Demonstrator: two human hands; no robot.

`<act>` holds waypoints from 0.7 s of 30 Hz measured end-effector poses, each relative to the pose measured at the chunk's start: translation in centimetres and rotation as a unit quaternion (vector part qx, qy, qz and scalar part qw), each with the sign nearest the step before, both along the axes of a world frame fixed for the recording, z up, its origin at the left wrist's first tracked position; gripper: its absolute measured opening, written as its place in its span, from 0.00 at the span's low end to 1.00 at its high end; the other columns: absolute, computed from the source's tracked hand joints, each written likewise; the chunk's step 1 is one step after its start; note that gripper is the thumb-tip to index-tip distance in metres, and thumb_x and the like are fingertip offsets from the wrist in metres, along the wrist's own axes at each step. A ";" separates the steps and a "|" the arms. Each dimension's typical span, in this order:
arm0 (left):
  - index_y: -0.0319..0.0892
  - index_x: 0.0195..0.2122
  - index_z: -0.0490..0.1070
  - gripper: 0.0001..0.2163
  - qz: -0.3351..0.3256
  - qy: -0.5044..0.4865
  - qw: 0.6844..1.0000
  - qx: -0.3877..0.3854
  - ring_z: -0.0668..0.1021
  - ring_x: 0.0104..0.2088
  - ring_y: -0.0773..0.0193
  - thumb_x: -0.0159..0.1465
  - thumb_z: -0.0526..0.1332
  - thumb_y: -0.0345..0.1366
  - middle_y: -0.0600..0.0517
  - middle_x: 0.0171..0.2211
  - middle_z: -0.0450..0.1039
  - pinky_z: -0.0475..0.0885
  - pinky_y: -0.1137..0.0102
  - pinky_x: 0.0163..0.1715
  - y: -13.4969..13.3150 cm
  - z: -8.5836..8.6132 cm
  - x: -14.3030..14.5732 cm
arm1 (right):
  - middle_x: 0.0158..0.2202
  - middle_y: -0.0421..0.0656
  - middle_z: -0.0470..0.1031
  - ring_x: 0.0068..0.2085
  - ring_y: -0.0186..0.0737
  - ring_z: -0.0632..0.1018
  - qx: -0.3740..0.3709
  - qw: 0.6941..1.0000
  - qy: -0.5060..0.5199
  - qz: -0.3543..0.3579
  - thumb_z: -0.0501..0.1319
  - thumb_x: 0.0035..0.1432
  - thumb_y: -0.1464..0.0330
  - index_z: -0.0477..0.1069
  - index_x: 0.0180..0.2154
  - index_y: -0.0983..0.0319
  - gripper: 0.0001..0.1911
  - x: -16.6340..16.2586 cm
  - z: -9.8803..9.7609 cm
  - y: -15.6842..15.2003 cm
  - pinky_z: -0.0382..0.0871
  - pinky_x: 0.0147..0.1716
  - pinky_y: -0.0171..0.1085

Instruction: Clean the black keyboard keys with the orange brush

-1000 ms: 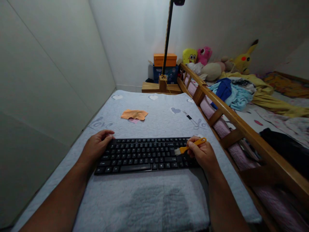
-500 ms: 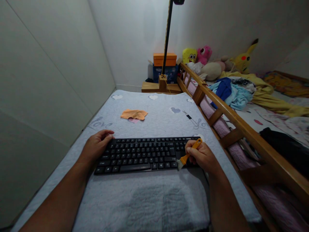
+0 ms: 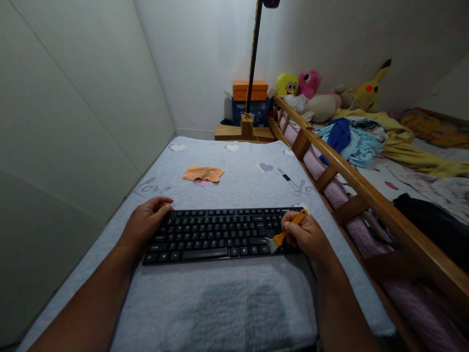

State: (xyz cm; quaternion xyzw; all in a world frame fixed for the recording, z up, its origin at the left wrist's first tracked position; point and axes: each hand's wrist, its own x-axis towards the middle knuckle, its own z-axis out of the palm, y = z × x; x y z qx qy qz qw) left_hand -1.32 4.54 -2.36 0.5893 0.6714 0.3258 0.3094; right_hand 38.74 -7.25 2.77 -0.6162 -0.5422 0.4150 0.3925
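A black keyboard lies flat on a grey quilted bedspread in front of me. My left hand rests on its left end, fingers curled over the top-left corner keys, gripping that end. My right hand is closed around a small orange-handled brush; the pale bristles touch the keys near the keyboard's lower right.
An orange cloth lies further up the bedspread, and a small dark pen-like object to its right. A wooden rail runs along the right, with a cluttered bed and plush toys beyond. Boxes and a pole stand at the far end. A wall closes the left side.
The brush swept from the right-middle keys down toward the keyboard's lower right edge, then shifted slightly back up. My left hand has stayed put.
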 end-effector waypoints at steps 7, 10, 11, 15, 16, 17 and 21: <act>0.45 0.44 0.78 0.20 -0.002 -0.007 1.000 -0.001 0.80 0.32 0.56 0.56 0.62 0.50 0.52 0.34 0.81 0.71 0.67 0.31 0.0 -0.1 0.0 | 0.16 0.37 0.69 0.18 0.33 0.69 0.017 1.000 0.009 -0.019 0.59 0.52 0.60 0.69 0.26 0.59 0.10 0.0 0.1 0.0 0.60 0.17 0.31; 0.44 0.44 0.78 0.20 -0.002 -0.008 1.000 0.001 0.80 0.32 0.56 0.57 0.61 0.51 0.51 0.34 0.81 0.71 0.67 0.31 0.0 -0.3 -0.1 | 0.16 0.37 0.68 0.18 0.32 0.68 0.010 1.000 -0.005 -0.003 0.59 0.52 0.61 0.69 0.25 0.59 0.10 -0.2 0.3 0.0 0.59 0.17 0.31; 0.44 0.44 0.78 0.20 -0.004 -0.006 1.000 0.002 0.80 0.32 0.56 0.57 0.61 0.51 0.51 0.33 0.81 0.71 0.66 0.31 0.0 -0.3 -0.1 | 0.15 0.37 0.68 0.17 0.32 0.68 0.001 1.000 -0.006 0.006 0.59 0.52 0.61 0.68 0.25 0.59 0.10 -0.2 0.4 0.0 0.59 0.16 0.31; 0.44 0.44 0.78 0.20 -0.010 0.009 1.000 0.007 0.80 0.33 0.55 0.57 0.61 0.51 0.51 0.33 0.81 0.71 0.66 0.32 0.1 -0.2 -0.2 | 0.15 0.36 0.67 0.16 0.32 0.67 -0.027 0.999 0.008 0.025 0.59 0.51 0.61 0.68 0.25 0.59 0.09 -0.1 0.4 -0.1 0.59 0.16 0.30; 0.44 0.44 0.78 0.20 -0.011 0.011 1.000 0.007 0.80 0.33 0.55 0.57 0.61 0.51 0.51 0.33 0.81 0.71 0.66 0.32 0.1 -0.2 -0.3 | 0.15 0.36 0.67 0.16 0.32 0.67 -0.027 0.999 0.016 0.022 0.59 0.51 0.61 0.68 0.25 0.59 0.09 0.0 0.3 -0.1 0.58 0.15 0.30; 0.44 0.44 0.78 0.20 -0.010 0.011 1.000 0.006 0.80 0.33 0.55 0.57 0.61 0.51 0.51 0.34 0.81 0.71 0.66 0.33 0.1 -0.1 -0.3 | 0.15 0.35 0.67 0.16 0.32 0.67 -0.024 0.999 0.024 0.016 0.59 0.51 0.60 0.68 0.25 0.59 0.09 0.1 0.3 -0.1 0.58 0.15 0.30; 0.44 0.44 0.78 0.21 -0.005 0.014 1.000 0.001 0.80 0.33 0.55 0.56 0.60 0.51 0.51 0.33 0.81 0.70 0.66 0.33 0.1 0.2 -0.1 | 0.16 0.36 0.69 0.18 0.32 0.69 0.000 0.999 0.027 -0.018 0.60 0.52 0.60 0.68 0.27 0.59 0.10 0.1 0.3 -0.1 0.60 0.16 0.30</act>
